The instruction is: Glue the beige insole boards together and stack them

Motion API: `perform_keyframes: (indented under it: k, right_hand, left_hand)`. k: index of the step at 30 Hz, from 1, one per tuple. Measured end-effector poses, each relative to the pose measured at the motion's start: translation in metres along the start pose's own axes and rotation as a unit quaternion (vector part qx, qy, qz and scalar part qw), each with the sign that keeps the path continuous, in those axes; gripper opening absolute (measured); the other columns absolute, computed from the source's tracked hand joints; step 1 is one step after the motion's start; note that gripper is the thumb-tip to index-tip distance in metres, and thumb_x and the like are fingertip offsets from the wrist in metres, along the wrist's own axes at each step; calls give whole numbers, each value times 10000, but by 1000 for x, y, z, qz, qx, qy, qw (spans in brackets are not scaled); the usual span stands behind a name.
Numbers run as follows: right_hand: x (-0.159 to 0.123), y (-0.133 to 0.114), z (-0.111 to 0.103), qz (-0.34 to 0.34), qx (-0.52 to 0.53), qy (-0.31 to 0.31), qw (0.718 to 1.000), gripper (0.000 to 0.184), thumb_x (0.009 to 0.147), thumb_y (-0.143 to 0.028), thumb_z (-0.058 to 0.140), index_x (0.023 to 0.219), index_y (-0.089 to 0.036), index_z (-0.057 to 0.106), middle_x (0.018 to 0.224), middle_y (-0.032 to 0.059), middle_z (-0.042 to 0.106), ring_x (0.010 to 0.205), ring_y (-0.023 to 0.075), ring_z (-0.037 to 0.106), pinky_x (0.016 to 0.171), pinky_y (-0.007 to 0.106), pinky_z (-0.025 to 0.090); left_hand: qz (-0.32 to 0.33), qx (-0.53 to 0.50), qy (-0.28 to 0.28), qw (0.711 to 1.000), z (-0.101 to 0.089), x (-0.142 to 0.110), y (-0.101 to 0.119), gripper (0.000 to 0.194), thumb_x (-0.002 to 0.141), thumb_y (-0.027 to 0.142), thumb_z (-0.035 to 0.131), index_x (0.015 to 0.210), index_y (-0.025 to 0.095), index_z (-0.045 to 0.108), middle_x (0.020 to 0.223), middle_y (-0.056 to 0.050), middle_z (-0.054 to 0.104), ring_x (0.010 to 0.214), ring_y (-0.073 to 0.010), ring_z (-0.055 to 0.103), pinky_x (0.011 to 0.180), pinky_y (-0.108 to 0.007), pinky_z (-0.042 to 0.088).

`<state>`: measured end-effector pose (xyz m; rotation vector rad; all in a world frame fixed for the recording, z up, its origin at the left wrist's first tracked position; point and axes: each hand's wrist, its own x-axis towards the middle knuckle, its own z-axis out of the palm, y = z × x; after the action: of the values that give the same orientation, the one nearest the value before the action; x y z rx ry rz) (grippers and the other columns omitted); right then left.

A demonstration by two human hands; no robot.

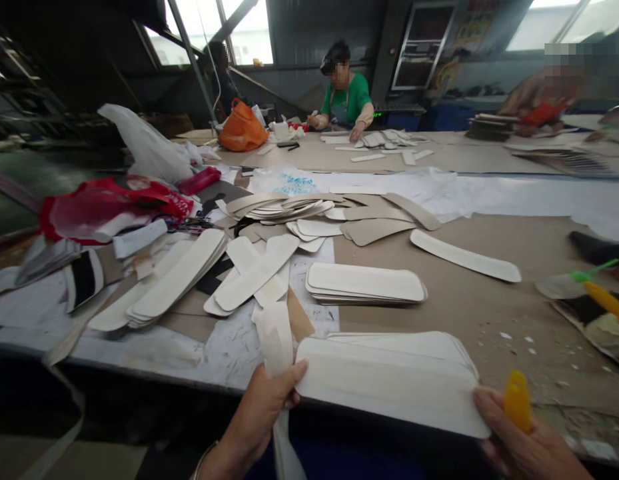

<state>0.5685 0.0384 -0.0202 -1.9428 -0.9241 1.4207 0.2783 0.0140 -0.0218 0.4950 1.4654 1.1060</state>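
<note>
Panel [384, 387], one, white, long, round-cornered: held between both hands at the table's near edge, in front of a loose stack [434, 341] of like pieces.
Left hand [262, 410]: thumb and fingers pinching the panel's left end.
Right hand [529, 433]: thumb on the panel's right end, lower fingers mostly hidden; a yellow tool [518, 400] also lodged in this hand.
Strip [276, 333], one, pale: runs down past the left hand and hangs below it; whether gripped, cannot tell.
Neat stack [364, 283], white: beyond the loose one.
Crossed pieces [256, 273]: left of the neat stack.
Curved piece [466, 257], one: lying apart on the right of the table [454, 307].
Red bundle [104, 203]: far left.
Co-worker [356, 93], in green: at the far table [299, 158], one hand on white pieces
</note>
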Motion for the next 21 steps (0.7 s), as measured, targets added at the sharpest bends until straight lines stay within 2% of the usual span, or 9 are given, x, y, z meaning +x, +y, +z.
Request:
perform_keyframes:
  k: [3,6,9,11,13,15,18,21]
  right_hand:
    - [6,-11,-1,-13,-32,-21,999,453,637,-635,579,677,-191,497,398,-64,449,364,75,395,407,192,327]
    - [23,-34,-5,-64,-71,-37,995,440,654,-625,563,676,-192,487,395,-75,435,366,72,380,396,188,306]
    - [48,-68,-4,-137,-124,-59,981,429,689,-608,525,605,-198,436,395,-72,428,359,65,362,372,182,273]
    - [68,-93,0,-182,-167,-64,967,395,740,-561,486,592,-202,416,399,-68,436,351,63,362,364,178,266]
    - [87,-113,5,-208,-213,-50,953,354,779,-491,455,574,-206,412,384,-60,441,331,69,368,355,185,274]
    - [105,-123,9,-218,-240,-20,946,335,780,-421,469,527,-203,432,350,-47,433,309,81,379,348,199,284]
    - [117,-118,0,-237,-248,33,939,336,773,-399,493,512,-186,493,384,-16,487,320,94,422,358,213,311]
    - [110,-100,-32,-261,-235,97,931,398,820,-503,394,678,-177,572,570,25,610,444,129,536,428,231,401]
  left_hand:
    - [9,36,-6,999,0,6,5,367,627,467,679,622,139,515,507,36,470,468,-71,397,460,-194,299]
    - [45,124,-6,991,3,23,21,390,654,536,578,583,163,487,441,33,460,428,-92,403,429,-210,295]
    - [86,182,9,979,10,52,47,358,657,524,536,582,176,502,413,24,481,408,-116,432,418,-224,312]
    - [107,212,28,971,14,76,66,357,663,500,527,513,177,500,387,5,486,399,-130,448,428,-239,330]
    - [115,255,46,959,15,98,81,390,651,485,543,417,176,494,349,-30,487,386,-153,463,443,-266,345]
    - [121,287,66,948,12,114,91,375,638,469,552,412,170,527,338,-38,493,390,-170,472,458,-283,351]
    - [131,310,84,938,5,114,86,355,631,478,541,453,171,564,341,-21,492,400,-172,465,470,-287,346]
    - [120,304,40,944,1,87,59,409,648,552,508,503,175,575,349,12,466,376,-156,439,438,-279,333]
